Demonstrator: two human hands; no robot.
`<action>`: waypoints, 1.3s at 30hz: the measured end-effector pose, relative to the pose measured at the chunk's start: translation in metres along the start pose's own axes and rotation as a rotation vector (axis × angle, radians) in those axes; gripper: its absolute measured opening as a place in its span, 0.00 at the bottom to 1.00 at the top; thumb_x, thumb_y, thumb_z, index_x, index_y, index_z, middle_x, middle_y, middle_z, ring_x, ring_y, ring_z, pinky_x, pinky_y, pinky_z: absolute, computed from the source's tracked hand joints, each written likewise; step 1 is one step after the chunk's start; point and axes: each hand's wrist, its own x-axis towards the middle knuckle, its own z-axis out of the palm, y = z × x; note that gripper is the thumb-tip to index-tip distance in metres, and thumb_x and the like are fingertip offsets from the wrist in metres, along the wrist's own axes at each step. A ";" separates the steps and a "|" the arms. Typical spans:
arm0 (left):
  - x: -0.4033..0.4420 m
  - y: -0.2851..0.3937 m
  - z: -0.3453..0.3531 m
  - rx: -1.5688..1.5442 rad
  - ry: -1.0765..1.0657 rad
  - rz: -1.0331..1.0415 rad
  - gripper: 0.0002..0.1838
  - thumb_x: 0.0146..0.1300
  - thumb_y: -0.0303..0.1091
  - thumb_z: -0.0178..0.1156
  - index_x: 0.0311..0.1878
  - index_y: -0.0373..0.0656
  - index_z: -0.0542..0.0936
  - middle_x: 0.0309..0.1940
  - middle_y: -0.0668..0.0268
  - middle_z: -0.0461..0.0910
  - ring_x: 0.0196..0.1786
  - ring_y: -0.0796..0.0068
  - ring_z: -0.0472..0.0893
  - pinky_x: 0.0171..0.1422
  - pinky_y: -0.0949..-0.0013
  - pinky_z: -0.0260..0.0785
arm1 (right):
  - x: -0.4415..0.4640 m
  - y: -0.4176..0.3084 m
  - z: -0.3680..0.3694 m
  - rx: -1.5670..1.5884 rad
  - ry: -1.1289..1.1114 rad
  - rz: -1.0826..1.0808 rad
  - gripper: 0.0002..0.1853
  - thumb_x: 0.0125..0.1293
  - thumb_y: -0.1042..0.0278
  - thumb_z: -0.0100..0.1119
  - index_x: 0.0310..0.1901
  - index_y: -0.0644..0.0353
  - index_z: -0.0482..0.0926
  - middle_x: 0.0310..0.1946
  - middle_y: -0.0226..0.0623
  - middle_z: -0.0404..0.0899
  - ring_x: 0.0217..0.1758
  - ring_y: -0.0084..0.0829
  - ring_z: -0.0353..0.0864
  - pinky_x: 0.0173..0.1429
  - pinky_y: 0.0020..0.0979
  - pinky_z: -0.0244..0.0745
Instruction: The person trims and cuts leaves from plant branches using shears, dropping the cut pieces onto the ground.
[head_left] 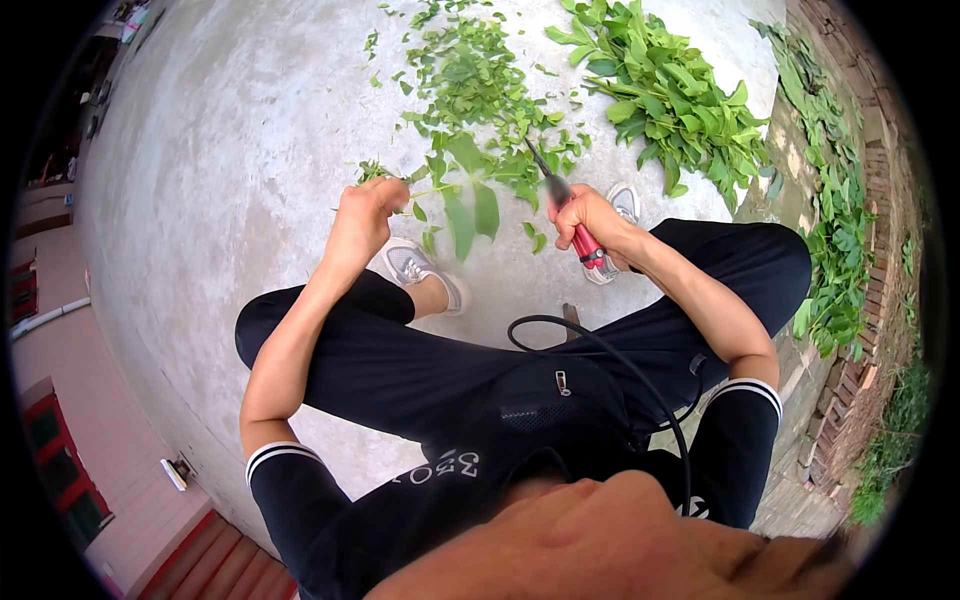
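My left hand (368, 212) is closed around a thin green stem, and broad leaves (486, 208) fan out from it to the right. My right hand (592, 222) grips red-handled shears (588, 246); their long dark blades point up and left, partly blurred, so I cannot tell whether they are apart. The blade tips lie to the right of the held leaves, over scattered leaf pieces (470, 80) on the concrete ground.
A heap of leafy cut branches (675, 95) lies on the concrete at the upper right. More greenery (838, 250) lines a brick edge (880, 200) farther right. My shoes (410, 262) stand below the hands, with a black cable (640, 370) across my lap.
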 end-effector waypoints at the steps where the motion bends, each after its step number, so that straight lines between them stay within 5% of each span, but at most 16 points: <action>1: 0.000 0.002 -0.001 -0.013 0.010 -0.025 0.10 0.57 0.12 0.58 0.37 0.39 0.79 0.31 0.56 0.81 0.34 0.53 0.82 0.40 0.57 0.74 | 0.002 0.004 -0.001 0.057 -0.048 -0.014 0.24 0.40 0.80 0.55 0.45 0.66 0.73 0.33 0.40 0.74 0.34 0.32 0.80 0.36 0.30 0.74; 3: 0.002 0.009 -0.005 -0.037 0.033 -0.075 0.07 0.61 0.15 0.59 0.37 0.39 0.79 0.31 0.55 0.81 0.34 0.52 0.82 0.40 0.57 0.73 | 0.010 0.015 -0.003 0.170 -0.147 -0.042 0.25 0.42 0.76 0.57 0.48 0.67 0.71 0.30 0.42 0.75 0.24 0.29 0.78 0.17 0.33 0.69; 9: 0.000 0.017 -0.001 -0.079 -0.053 0.019 0.03 0.66 0.22 0.61 0.41 0.38 0.80 0.34 0.56 0.81 0.38 0.52 0.81 0.43 0.59 0.72 | 0.018 0.033 0.013 0.157 -0.333 -0.102 0.32 0.40 0.74 0.56 0.54 0.69 0.69 0.40 0.47 0.76 0.39 0.33 0.83 0.18 0.31 0.71; 13: -0.002 0.024 0.005 -0.034 -0.088 0.085 0.03 0.66 0.22 0.61 0.42 0.38 0.80 0.34 0.56 0.82 0.38 0.51 0.82 0.44 0.58 0.73 | 0.019 0.028 0.012 0.093 -0.310 -0.149 0.30 0.42 0.74 0.56 0.53 0.70 0.69 0.34 0.49 0.78 0.22 0.33 0.81 0.15 0.32 0.70; 18: -0.003 0.016 0.013 -0.169 -0.047 -0.026 0.04 0.66 0.21 0.61 0.43 0.37 0.80 0.36 0.54 0.82 0.39 0.50 0.83 0.43 0.58 0.75 | 0.022 0.033 0.012 0.007 -0.276 -0.187 0.25 0.45 0.74 0.57 0.49 0.70 0.69 0.32 0.50 0.79 0.13 0.35 0.78 0.15 0.34 0.71; 21: -0.002 0.018 0.010 -0.158 -0.095 -0.064 0.05 0.65 0.21 0.62 0.44 0.37 0.80 0.37 0.53 0.83 0.39 0.50 0.83 0.44 0.59 0.75 | 0.016 0.025 0.012 0.019 -0.265 -0.078 0.27 0.41 0.78 0.55 0.50 0.67 0.71 0.38 0.42 0.76 0.34 0.34 0.80 0.38 0.32 0.75; 23: -0.002 0.021 0.010 -0.197 -0.086 -0.165 0.05 0.65 0.21 0.62 0.44 0.37 0.80 0.37 0.53 0.83 0.39 0.51 0.83 0.44 0.60 0.75 | 0.016 0.026 0.011 0.020 -0.253 -0.077 0.27 0.41 0.78 0.54 0.50 0.67 0.71 0.38 0.41 0.76 0.34 0.34 0.80 0.38 0.32 0.76; 26: 0.000 0.023 0.008 -0.215 -0.092 -0.239 0.05 0.65 0.21 0.62 0.44 0.36 0.80 0.37 0.53 0.83 0.39 0.51 0.82 0.44 0.60 0.75 | 0.018 0.033 0.010 -0.013 -0.244 -0.195 0.24 0.46 0.75 0.57 0.49 0.70 0.69 0.30 0.47 0.79 0.13 0.35 0.79 0.16 0.35 0.74; 33: -0.004 0.018 0.014 -0.133 -0.156 -0.023 0.04 0.67 0.22 0.61 0.43 0.37 0.80 0.36 0.52 0.82 0.39 0.49 0.82 0.44 0.58 0.74 | 0.017 0.031 0.011 -0.042 -0.243 -0.204 0.24 0.46 0.75 0.57 0.49 0.69 0.69 0.30 0.46 0.79 0.13 0.35 0.78 0.16 0.35 0.73; 37: -0.005 0.017 0.018 -0.149 -0.137 -0.029 0.03 0.67 0.23 0.62 0.43 0.37 0.80 0.35 0.53 0.82 0.39 0.50 0.82 0.44 0.59 0.74 | 0.017 0.022 0.006 -0.035 -0.204 0.090 0.24 0.39 0.82 0.55 0.45 0.67 0.74 0.35 0.37 0.75 0.39 0.32 0.81 0.45 0.30 0.77; 39: -0.004 0.018 0.017 -0.146 -0.124 -0.046 0.04 0.67 0.22 0.63 0.43 0.36 0.80 0.35 0.55 0.83 0.40 0.54 0.83 0.44 0.62 0.75 | 0.017 0.021 0.006 0.095 -0.108 0.060 0.24 0.39 0.82 0.54 0.45 0.67 0.74 0.35 0.37 0.76 0.40 0.33 0.81 0.46 0.31 0.78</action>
